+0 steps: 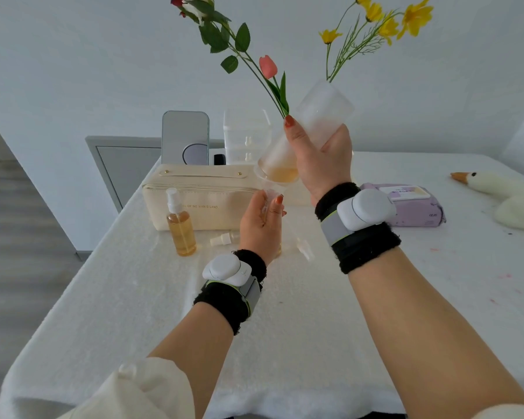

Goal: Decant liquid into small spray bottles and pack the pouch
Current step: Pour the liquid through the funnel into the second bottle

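Note:
My right hand [321,158] grips a large frosted bottle [312,125], tipped mouth-down, with amber liquid pooled at its lower end [282,173]. Its mouth rests over a clear funnel [265,184]. My left hand [262,225] holds the funnel's stem and a small bottle under it, mostly hidden by my fingers. A filled small spray bottle [180,228] with amber liquid stands upright to the left. A loose spray pump [223,238] lies on the table beside my left hand. The cream pouch [200,196] stands behind, zipped side facing me.
A mirror [185,137] and clear drawer box [244,137] stand behind the pouch. A purple wipes pack [412,204] and a plush goose [502,195] lie to the right. A small clear cap [304,247] lies near my right wrist. Flowers rise behind the frosted bottle. White cloth [133,297] covers the table.

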